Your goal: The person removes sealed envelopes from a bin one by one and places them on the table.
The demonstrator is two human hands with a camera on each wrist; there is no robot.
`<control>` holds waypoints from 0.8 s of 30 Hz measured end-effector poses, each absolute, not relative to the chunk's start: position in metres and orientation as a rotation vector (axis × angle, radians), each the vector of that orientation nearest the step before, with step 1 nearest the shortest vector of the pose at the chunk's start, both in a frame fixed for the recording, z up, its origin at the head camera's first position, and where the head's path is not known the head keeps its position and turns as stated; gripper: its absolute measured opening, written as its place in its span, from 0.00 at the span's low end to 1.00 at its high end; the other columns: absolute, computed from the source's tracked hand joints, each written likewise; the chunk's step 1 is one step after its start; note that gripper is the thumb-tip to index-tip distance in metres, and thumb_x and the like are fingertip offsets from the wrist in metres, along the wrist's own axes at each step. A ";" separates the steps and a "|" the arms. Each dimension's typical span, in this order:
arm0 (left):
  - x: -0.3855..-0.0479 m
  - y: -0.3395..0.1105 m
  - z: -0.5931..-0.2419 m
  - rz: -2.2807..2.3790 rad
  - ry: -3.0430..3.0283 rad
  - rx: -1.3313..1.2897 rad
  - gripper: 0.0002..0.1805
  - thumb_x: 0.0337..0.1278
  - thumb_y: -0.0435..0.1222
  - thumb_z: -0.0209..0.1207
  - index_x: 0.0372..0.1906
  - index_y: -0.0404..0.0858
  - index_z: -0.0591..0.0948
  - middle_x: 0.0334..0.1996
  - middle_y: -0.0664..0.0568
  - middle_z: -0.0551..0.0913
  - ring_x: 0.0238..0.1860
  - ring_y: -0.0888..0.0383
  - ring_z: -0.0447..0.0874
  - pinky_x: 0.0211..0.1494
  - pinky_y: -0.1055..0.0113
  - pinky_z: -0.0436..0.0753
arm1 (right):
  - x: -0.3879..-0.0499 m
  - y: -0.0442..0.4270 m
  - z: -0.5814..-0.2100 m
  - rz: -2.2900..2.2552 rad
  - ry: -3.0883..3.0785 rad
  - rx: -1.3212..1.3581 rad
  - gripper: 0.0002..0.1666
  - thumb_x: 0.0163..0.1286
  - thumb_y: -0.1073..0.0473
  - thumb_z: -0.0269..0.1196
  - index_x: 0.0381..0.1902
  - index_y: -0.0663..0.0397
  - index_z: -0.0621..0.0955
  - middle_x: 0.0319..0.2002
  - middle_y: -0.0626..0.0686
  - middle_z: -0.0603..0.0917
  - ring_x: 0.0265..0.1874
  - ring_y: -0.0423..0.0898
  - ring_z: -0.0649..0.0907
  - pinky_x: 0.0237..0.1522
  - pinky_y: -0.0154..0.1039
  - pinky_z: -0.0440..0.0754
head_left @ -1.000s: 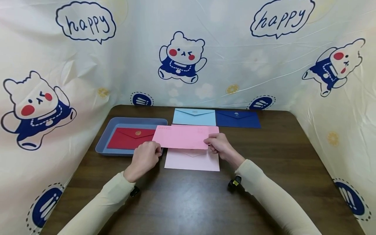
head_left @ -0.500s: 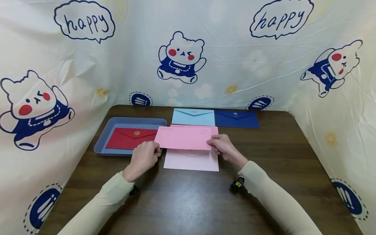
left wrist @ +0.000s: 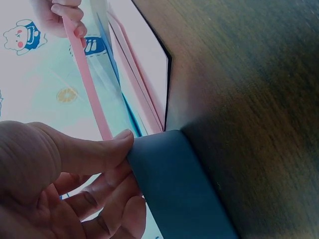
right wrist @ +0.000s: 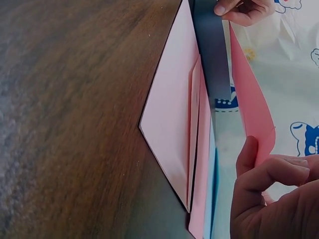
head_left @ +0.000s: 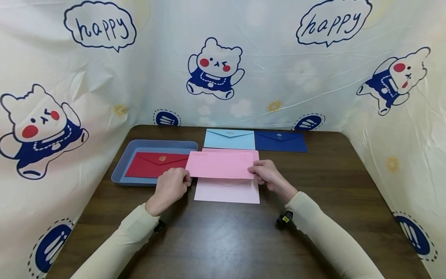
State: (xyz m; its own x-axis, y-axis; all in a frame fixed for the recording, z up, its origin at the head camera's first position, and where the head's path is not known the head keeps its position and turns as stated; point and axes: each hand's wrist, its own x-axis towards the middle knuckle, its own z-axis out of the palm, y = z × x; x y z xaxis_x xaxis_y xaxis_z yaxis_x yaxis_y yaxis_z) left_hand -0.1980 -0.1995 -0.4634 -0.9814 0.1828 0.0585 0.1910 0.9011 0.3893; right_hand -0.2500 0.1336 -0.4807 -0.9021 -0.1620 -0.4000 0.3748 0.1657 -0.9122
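Observation:
My right hand [head_left: 271,177] pinches a pink envelope [head_left: 219,166] by its right end, between thumb and fingers. The envelope hangs above the table, over another pink envelope [head_left: 256,155] and a pale pink envelope [head_left: 226,195]. In the right wrist view the held envelope [right wrist: 251,99] bends slightly near the fingers. My left hand [head_left: 170,190] grips the near right corner of a blue tray [head_left: 119,176]. The left wrist view has the thumb on the tray's wall [left wrist: 179,184]. Inside the tray lies a red envelope [head_left: 153,166], partly covered by the left hand.
Behind the pink envelopes, a light blue envelope [head_left: 230,138] and a dark blue envelope [head_left: 281,142] lie side by side near the table's back edge. A printed curtain [head_left: 265,77] surrounds the brown wooden table [head_left: 223,240].
My right hand has moved slightly to the right and nearer, carrying the pink envelope; more of the red envelope's right end shows. The left hand stays on the tray.

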 end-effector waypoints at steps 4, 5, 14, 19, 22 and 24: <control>-0.199 -0.199 -0.463 -0.625 -3.046 -0.303 0.11 0.44 0.30 0.80 0.27 0.40 0.86 0.24 0.51 0.82 0.24 0.54 0.78 0.24 0.60 0.81 | -0.249 0.137 -0.481 -1.762 2.071 0.197 0.06 0.76 0.64 0.63 0.38 0.63 0.79 0.19 0.51 0.66 0.14 0.43 0.64 0.18 0.32 0.59; -0.199 -0.199 -0.464 -0.623 -3.048 -0.296 0.11 0.44 0.30 0.80 0.27 0.40 0.86 0.24 0.51 0.82 0.24 0.54 0.78 0.24 0.61 0.81 | -0.249 0.137 -0.481 -1.755 2.079 0.200 0.06 0.76 0.64 0.63 0.40 0.64 0.80 0.19 0.51 0.67 0.14 0.43 0.64 0.18 0.32 0.59; -0.200 -0.200 -0.464 -0.623 -3.052 -0.294 0.10 0.45 0.30 0.79 0.27 0.40 0.86 0.23 0.51 0.82 0.24 0.54 0.77 0.24 0.60 0.81 | -0.248 0.148 -0.483 -1.716 2.104 0.247 0.16 0.76 0.63 0.64 0.57 0.65 0.81 0.19 0.50 0.69 0.14 0.42 0.64 0.19 0.33 0.60; -0.201 -0.200 -0.464 -0.633 -3.043 -0.302 0.10 0.45 0.29 0.79 0.27 0.40 0.86 0.22 0.52 0.81 0.24 0.54 0.77 0.24 0.61 0.80 | -0.248 0.155 -0.484 -1.713 2.111 0.243 0.14 0.76 0.63 0.64 0.55 0.65 0.82 0.20 0.50 0.69 0.15 0.42 0.65 0.20 0.33 0.61; -0.200 -0.200 -0.464 -0.629 -3.043 -0.305 0.09 0.46 0.29 0.78 0.27 0.40 0.86 0.23 0.52 0.81 0.24 0.54 0.77 0.24 0.60 0.81 | -0.247 0.159 -0.483 -1.705 2.116 0.235 0.14 0.76 0.62 0.64 0.55 0.66 0.82 0.20 0.50 0.70 0.15 0.43 0.65 0.20 0.33 0.61; -0.200 -0.200 -0.464 -0.626 -3.044 -0.306 0.09 0.46 0.29 0.78 0.26 0.41 0.86 0.23 0.51 0.81 0.24 0.54 0.77 0.23 0.60 0.81 | -0.247 0.163 -0.482 -1.695 2.122 0.238 0.14 0.77 0.62 0.63 0.55 0.66 0.82 0.20 0.50 0.70 0.15 0.43 0.66 0.20 0.33 0.62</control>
State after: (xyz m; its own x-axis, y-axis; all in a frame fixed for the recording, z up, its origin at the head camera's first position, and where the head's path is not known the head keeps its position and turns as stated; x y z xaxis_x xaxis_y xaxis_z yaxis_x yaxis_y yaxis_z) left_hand -0.1997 -0.1998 -0.4637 -0.9807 0.1870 0.0575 0.1946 0.9005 0.3888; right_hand -0.2472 0.1625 -0.4820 -0.9004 -0.1208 -0.4179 0.3810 0.2448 -0.8916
